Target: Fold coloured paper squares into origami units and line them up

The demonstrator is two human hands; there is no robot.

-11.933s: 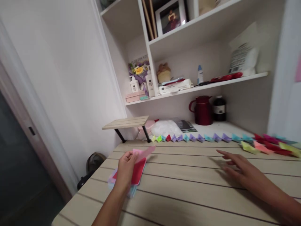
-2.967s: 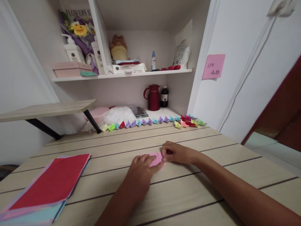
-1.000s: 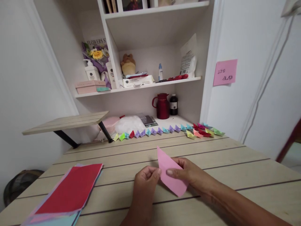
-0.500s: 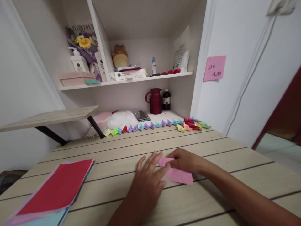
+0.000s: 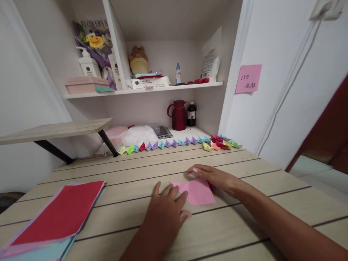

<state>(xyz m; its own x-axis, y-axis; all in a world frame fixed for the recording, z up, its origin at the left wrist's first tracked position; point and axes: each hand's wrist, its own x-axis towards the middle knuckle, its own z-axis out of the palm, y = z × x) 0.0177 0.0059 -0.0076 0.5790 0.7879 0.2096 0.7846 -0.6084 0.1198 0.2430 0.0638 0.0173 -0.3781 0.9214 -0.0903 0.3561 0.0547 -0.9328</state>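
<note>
A piece of pink paper (image 5: 200, 192), partly folded, lies on the wooden-slat table (image 5: 122, 214) in front of me. My left hand (image 5: 167, 210) rests at its left edge, fingers spread and the fingertips touching the paper. Over the paper's far right edge is my right hand (image 5: 214, 178), its fingers stretched out to the left and not pinching anything; its thumb is hidden. Along the table's far side runs a row of small folded paper boats (image 5: 168, 144) in several colours, bunched into a cluster at the right end.
At the left lies a stack of coloured paper sheets (image 5: 61, 214), red on top. Behind it stands a small raised wooden shelf (image 5: 57, 129) on black legs. A dark red jug (image 5: 179, 115) and a dark bottle (image 5: 191, 114) stand in the cabinet. A pink note (image 5: 248, 78) hangs on the wall.
My right hand has loosened its pinch on the pink paper, and its fingers have straightened. The paper has shifted slightly left and turned. My left hand has moved a little left and nearer me.
</note>
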